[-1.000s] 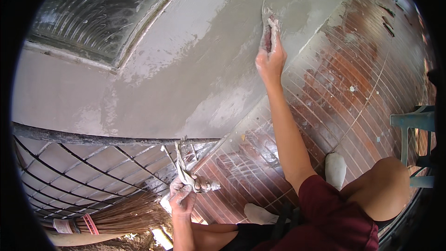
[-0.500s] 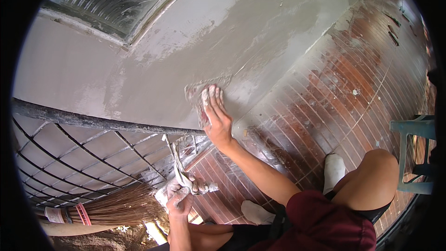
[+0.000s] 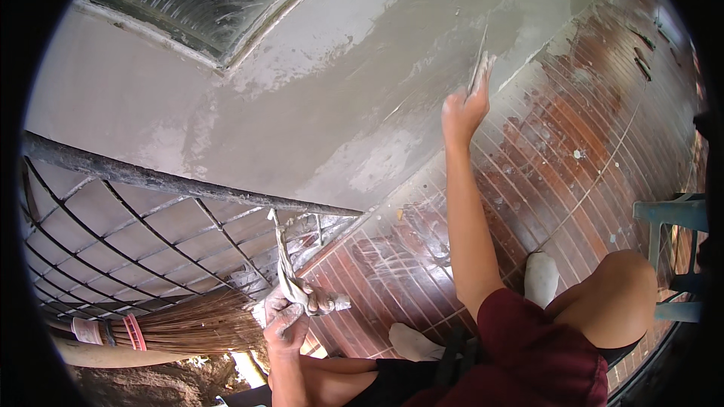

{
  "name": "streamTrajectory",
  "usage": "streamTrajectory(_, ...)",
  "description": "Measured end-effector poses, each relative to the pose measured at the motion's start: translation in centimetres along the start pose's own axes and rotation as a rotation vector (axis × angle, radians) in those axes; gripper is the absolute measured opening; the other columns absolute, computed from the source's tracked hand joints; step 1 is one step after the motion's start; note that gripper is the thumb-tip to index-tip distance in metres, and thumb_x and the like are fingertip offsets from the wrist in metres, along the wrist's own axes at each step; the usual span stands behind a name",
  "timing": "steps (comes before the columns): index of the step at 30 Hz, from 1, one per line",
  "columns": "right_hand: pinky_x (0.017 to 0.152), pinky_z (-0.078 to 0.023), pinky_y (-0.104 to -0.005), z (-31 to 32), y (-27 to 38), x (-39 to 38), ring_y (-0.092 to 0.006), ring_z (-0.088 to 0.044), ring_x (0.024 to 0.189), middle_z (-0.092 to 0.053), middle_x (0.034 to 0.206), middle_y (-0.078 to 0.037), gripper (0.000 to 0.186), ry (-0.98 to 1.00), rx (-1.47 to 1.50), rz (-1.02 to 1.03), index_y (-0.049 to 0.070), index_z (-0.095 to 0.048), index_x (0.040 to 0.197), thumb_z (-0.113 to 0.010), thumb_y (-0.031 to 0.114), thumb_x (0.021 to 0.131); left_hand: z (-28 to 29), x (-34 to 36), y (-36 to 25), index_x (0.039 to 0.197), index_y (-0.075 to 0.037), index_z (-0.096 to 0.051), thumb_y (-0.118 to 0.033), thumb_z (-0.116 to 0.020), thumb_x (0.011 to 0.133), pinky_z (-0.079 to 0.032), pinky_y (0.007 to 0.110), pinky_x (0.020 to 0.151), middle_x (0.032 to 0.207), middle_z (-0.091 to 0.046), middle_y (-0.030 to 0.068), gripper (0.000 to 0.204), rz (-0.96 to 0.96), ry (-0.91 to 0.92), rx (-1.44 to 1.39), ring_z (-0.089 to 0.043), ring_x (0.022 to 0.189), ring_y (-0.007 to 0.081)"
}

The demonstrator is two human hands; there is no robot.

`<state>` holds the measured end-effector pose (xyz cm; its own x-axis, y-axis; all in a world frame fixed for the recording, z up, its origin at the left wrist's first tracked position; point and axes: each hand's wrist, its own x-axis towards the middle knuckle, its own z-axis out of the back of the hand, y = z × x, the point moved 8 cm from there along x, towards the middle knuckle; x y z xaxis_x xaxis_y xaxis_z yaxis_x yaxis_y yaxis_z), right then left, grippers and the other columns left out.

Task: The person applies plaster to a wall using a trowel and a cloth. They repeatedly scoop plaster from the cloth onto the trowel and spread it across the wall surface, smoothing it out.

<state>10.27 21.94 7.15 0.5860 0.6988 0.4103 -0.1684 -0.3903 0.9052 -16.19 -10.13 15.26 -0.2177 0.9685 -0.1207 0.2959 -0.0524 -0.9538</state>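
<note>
My right hand is raised at the lower part of the grey plastered wall, to the right of the middle. Its fingers grip a thin, plaster-smeared flat spreader, seen almost edge-on against the wall; I cannot tell whether its edge touches the surface. Low in the picture, my whitened left hand is closed round a plaster-coated tool with a pale stubby end. A narrow, coated part of it points up toward the metal grille. Wet, darker plaster spreads over the wall, with lighter patches beside it.
A metal mesh grille with a thick top bar stands at left, a stick broom below it. A framed glass pane is at upper left. Reddish floor tiles carry plaster spots. A blue-green plastic stool stands far right.
My right hand has swept up and right along the wall, and the spreader has turned from lying flat to nearly edge-on. My left hand keeps its hold, almost still.
</note>
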Motion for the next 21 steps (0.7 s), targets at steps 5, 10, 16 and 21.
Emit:
streamTrajectory(5, 0.110, -0.032, -0.0404, -4.6, 0.7, -1.0, -0.0416, -0.042, 0.129, -0.044, 0.136, -0.033, 0.065, 0.027, -0.046, -0.021, -0.012, -0.039, 0.135, -0.046, -0.007, 0.070, 0.8, 0.2, 0.1, 0.100, 0.004, -0.056, -0.016, -0.067, 0.074, -0.041, 0.042, 0.072, 0.071, -0.055, 0.0115, 0.034, 0.003, -0.033, -0.061, -0.054, 0.072, 0.0281)
streamTrajectory(10, 0.112, -0.031, -0.0446, -5.6, 4.6, -11.8, -0.0453, -0.028, 0.136, -0.031, 0.145, -0.032, 0.072, 0.220, 0.095, 0.061, -0.011, -0.037, 0.137, -0.045, -0.015, 0.065, 0.8, 0.4, -0.1, 0.100, 0.003, -0.056, -0.016, -0.065, 0.073, -0.043, 0.043, 0.075, 0.070, -0.055, 0.0114, 0.034, -0.026, -0.031, -0.055, -0.053, 0.071, 0.0273)
streamTrajectory(16, 0.112, -0.033, -0.0463, -4.5, 9.4, -27.1, -0.0426, -0.032, 0.135, -0.033, 0.146, -0.026, 0.079, 0.604, 0.274, 0.039, -0.004, -0.039, 0.139, -0.051, -0.023, 0.064, 0.7, 0.2, -0.1, 0.098, 0.003, -0.057, -0.017, -0.067, 0.075, -0.041, 0.039, 0.069, 0.072, -0.055, 0.0111, 0.032, -0.027, -0.078, -0.015, -0.054, 0.070, 0.0275)
streamTrajectory(21, 0.102, -0.041, -0.0402, 0.9, 4.4, -22.2, -0.0371, -0.053, 0.120, -0.052, 0.130, -0.028, 0.061, 0.321, 0.370, -0.455, -0.008, -0.043, 0.135, -0.042, -0.010, 0.075, 0.0, -0.9, -1.0, 0.099, 0.004, -0.057, -0.016, -0.066, 0.076, -0.040, 0.041, 0.070, 0.073, -0.056, 0.0121, 0.032, -0.048, -0.005, -0.007, -0.054, 0.072, 0.0284)
